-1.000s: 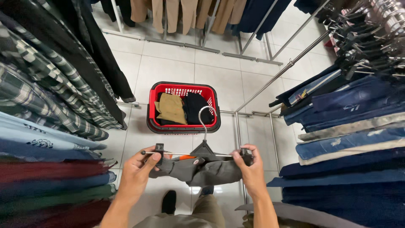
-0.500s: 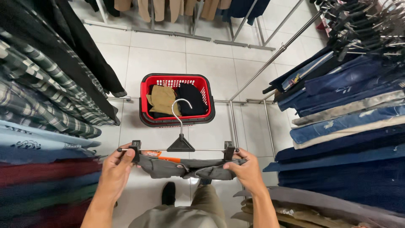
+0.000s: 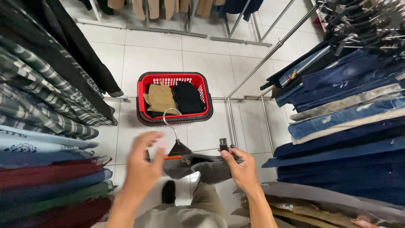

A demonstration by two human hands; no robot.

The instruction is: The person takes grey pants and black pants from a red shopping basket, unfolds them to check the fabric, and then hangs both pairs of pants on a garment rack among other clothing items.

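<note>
My right hand (image 3: pixel 241 170) grips the right clip end of a black clip hanger (image 3: pixel 180 148) with a metal hook. A grey folded garment (image 3: pixel 198 168) hangs from that hanger. My left hand (image 3: pixel 143 166) is blurred, fingers apart, lifted off the hanger's left end and holding nothing. Below and ahead on the floor stands a red plastic basket (image 3: pixel 174 79) with a tan garment (image 3: pixel 159 98) and a black garment (image 3: pixel 188 97) inside.
Racks of hanging clothes flank me: plaid and coloured shirts (image 3: pixel 38 126) on the left, folded jeans and trousers (image 3: pixel 346 109) on the right. A metal rail (image 3: pixel 270 52) runs diagonally at right. White tiled floor (image 3: pixel 160 46) stretches ahead. My shoe (image 3: pixel 168 192) shows below.
My left hand has let go of the hanger's left clip and risen, fingers spread. The right hand still holds the right end. The view has tilted slightly down.
</note>
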